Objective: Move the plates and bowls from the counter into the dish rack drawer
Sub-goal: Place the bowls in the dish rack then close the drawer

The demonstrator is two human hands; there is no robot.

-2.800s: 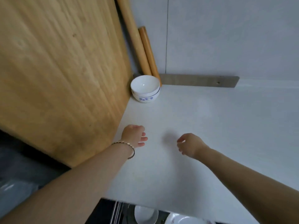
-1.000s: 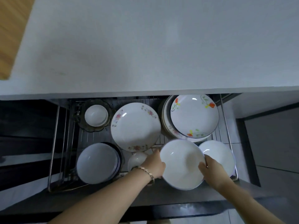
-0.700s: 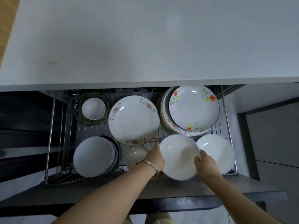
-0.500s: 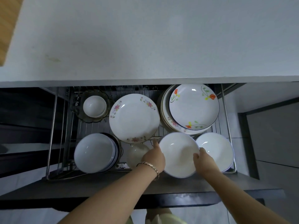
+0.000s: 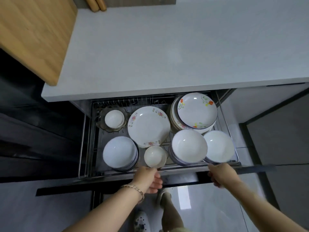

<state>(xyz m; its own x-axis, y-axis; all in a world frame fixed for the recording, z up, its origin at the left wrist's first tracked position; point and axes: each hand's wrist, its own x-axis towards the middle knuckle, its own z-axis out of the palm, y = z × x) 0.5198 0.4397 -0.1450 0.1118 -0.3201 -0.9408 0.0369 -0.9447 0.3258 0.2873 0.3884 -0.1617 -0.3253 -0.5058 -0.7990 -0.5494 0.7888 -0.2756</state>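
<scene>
1. The left hand [image 5: 148, 179] is laid on the front panel of the dish rack drawer [image 5: 83, 148] with fingers curled. Whether the panel is gripped cannot be told.
2. The right hand [image 5: 220, 174] is curled over the same panel.
3. The bowl stack [image 5: 189, 146] is seated at the drawer's front edge, against a neighbouring bowl [image 5: 219, 146].
4. If the drawer is shoved shut sharply, the crockery could be jolted together and chipped.
</scene>
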